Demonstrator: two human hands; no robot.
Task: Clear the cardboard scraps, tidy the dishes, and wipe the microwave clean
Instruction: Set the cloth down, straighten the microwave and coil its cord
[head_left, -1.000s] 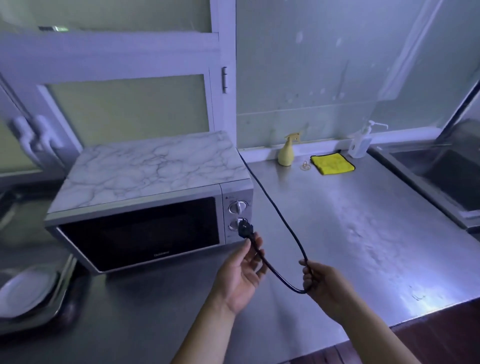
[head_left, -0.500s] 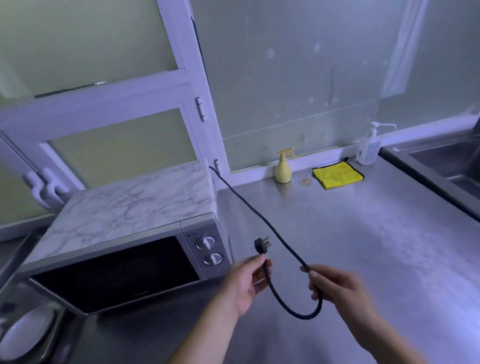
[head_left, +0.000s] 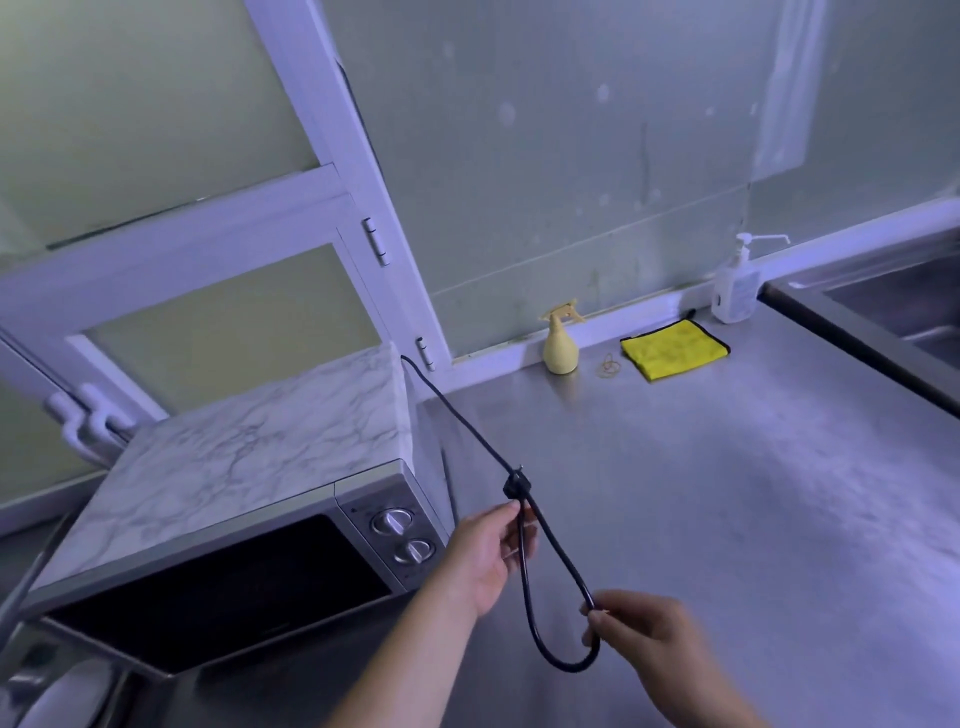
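Microwave sits at the left of the steel bench, marble-patterned top, door closed, two dials on the right panel.

Its black cord runs from the back corner, over the bench, into a loop between both hands. The plug is free, in the air just above the left hand.

- Left hand: fingers curled round the cord right below the plug.
- Right hand: fingertips pinched on the bend of the loop, lower and nearer the camera.

Progress (judgement):
- No cardboard scraps in view, so that step looks done or lies out of frame.
- A pale dish shows at the lower left edge, blurred, so tidying cannot be confirmed.
- Wiping looks not yet begun. The yellow cloth lies folded at the back wall, well apart from the microwave, between the spray bottle and the pump bottle.
- The unplugged cord suggests preparation for the wipe.

Writing: none readable. The marks by the dials and the pump bottle label are too small.
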